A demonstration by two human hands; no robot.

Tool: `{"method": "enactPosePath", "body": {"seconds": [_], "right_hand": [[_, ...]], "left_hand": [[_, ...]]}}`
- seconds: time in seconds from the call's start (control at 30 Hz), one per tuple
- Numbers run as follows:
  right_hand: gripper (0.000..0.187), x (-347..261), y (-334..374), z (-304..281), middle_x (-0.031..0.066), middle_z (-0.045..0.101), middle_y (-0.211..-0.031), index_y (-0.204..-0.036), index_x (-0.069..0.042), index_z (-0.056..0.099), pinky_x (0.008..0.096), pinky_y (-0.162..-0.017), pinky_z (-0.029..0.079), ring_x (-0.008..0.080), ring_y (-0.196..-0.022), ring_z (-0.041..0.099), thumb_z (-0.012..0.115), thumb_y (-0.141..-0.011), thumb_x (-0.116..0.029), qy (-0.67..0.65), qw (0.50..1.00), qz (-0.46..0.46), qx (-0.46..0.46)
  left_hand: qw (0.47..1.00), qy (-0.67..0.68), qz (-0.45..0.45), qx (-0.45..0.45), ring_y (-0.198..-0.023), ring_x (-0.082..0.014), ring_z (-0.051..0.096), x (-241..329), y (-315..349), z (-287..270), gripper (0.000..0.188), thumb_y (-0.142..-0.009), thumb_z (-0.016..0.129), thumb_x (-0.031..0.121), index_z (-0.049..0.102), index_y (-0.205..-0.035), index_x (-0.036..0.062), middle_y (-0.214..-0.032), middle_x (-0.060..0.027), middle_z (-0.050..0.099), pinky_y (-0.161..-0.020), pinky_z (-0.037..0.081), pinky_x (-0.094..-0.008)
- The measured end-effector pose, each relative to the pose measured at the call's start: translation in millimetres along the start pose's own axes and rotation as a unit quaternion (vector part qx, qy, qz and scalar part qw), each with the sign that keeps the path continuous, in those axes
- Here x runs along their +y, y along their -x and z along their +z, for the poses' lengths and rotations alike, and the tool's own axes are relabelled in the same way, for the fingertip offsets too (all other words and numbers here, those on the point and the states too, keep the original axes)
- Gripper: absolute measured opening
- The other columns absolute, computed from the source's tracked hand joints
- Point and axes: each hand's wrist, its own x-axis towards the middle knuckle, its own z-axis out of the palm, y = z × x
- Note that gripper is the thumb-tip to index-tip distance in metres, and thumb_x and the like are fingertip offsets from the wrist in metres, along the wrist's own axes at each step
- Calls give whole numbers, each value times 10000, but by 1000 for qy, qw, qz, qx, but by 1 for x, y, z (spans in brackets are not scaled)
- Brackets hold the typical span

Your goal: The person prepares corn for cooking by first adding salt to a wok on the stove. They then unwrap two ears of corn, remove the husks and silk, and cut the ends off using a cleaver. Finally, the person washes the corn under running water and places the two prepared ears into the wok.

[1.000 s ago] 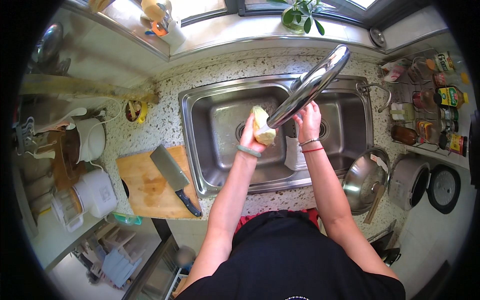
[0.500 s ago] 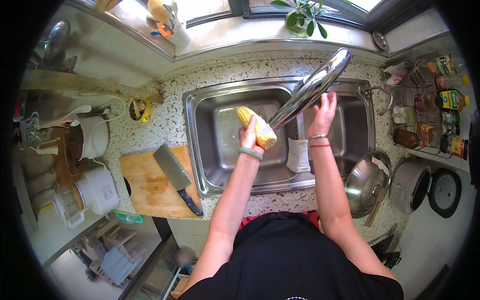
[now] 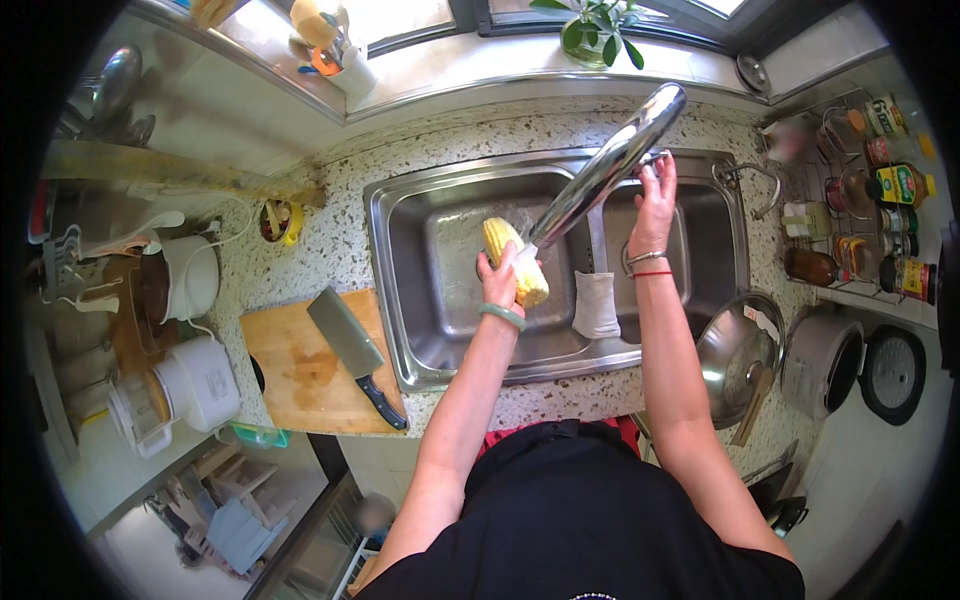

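My left hand (image 3: 502,278) is wrapped around a yellow corn cob (image 3: 498,238), held tilted over the left sink basin (image 3: 440,285). A stream of water falls from the mouth of the chrome faucet (image 3: 600,185) onto the cob and my fingers. My right hand (image 3: 653,212) is raised beside the faucet, above the divider and right basin. Its fingers are stretched out, with the tips at the faucet lever (image 3: 655,157). The hand's exact contact with the lever is hard to make out. A pale cloth (image 3: 597,305) hangs over the basin divider.
Left of the sink, a cleaver (image 3: 345,333) lies on a wooden cutting board (image 3: 280,385). A metal lid (image 3: 735,350) leans at the sink's right corner. Beyond it stand a pot (image 3: 822,368) and a rack of bottles and jars (image 3: 850,215). A potted plant (image 3: 590,40) sits on the windowsill.
My right hand has moved up and slightly right, its fingertips reaching the faucet lever. The corn cob in my left hand has turned more upright under the water.
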Motion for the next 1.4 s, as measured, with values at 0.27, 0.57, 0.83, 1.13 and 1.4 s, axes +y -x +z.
{"method": "enactPosePath", "body": {"seconds": [0.27, 0.57, 0.83, 1.13, 1.4], "right_hand": [[618, 41, 109, 29, 160, 528, -1303, -1354, 31, 438, 322, -1002, 397, 210, -1188, 506, 612, -912, -365, 140, 941, 211, -224], [489, 37, 168, 25, 88, 652, -1041, -1213, -22, 553, 308, -701, 536, 172, -848, 660, 651, -869, -355, 42, 880, 378, -283], [374, 50, 187, 8, 29, 666, -937, -1052, -120, 638, 323, -673, 468, 163, -776, 653, 650, -827, -420, -62, 844, 493, -203], [521, 19, 215, 21, 44, 653, -987, -1128, -26, 621, 273, -713, 500, 134, -863, 625, 709, -799, -420, 54, 904, 336, -257], [600, 7, 226, 29, 211, 682, -977, -1068, 4, 654, 389, -815, 517, 306, -914, 672, 709, -677, -448, 320, 908, 182, -202]], "left_hand": [[989, -134, 51, 34, -1293, -284, 396, 4, 26, 12, 901, -899, 657, 330, 41, -1518, 110, -1468, -178, 317, -1014, 395, -396], [982, -164, 77, -59, -1415, -258, 231, 30, 54, 3, 775, -974, 388, 542, 99, -1511, 64, -1535, -160, 225, -1143, 209, -339], [960, -262, -54, 81, -1391, -305, 245, 48, 36, -37, 807, -884, 494, 633, 221, -1495, 182, -1551, -142, 140, -1045, 279, -610], [967, -119, -113, -192, -1027, -217, 600, 36, 27, -48, 431, -946, 574, 356, 497, -1271, 82, -1120, -85, 622, -932, 477, -383], [890, -447, 82, 29, -1423, -314, 174, 49, -13, -83, 872, -864, 412, 714, 152, -1512, 192, -1567, -84, 139, -1102, 160, -591]]}}
